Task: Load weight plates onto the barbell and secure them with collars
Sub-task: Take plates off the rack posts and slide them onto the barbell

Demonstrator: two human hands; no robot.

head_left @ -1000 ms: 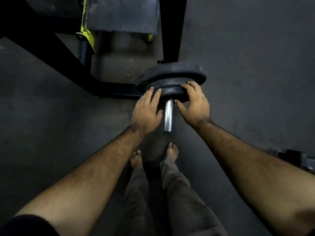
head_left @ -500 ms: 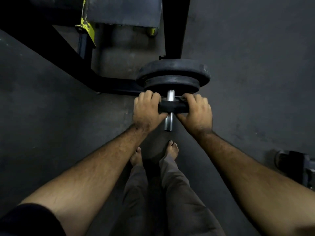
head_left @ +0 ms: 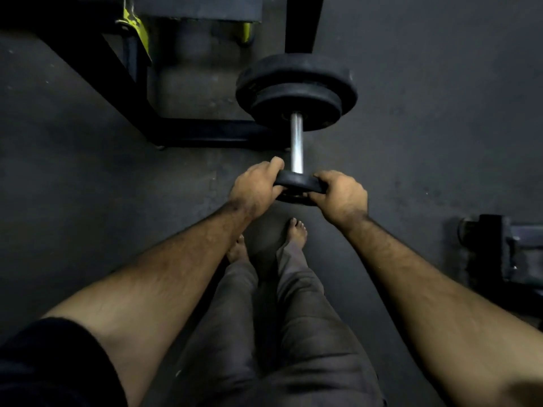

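Note:
A chrome barbell sleeve (head_left: 296,142) points toward me. Two black weight plates sit on it at the far end, a large plate (head_left: 296,71) behind and a smaller plate (head_left: 296,108) in front. A small black plate (head_left: 296,183) sits at the near tip of the sleeve, held edge-on. My left hand (head_left: 254,188) grips its left rim and my right hand (head_left: 342,195) grips its right rim. The sleeve's end is hidden behind this plate, so I cannot tell whether the plate is still threaded on it.
A black steel rack frame (head_left: 205,133) with yellow fittings (head_left: 133,27) stands on the dark floor behind the plates. Dark gym equipment (head_left: 505,251) lies at the right edge. My bare feet (head_left: 296,233) are below the sleeve's end.
Both hands have drawn the small plate back along the sleeve, away from the two stacked plates, to the sleeve's near tip. More bare sleeve now shows.

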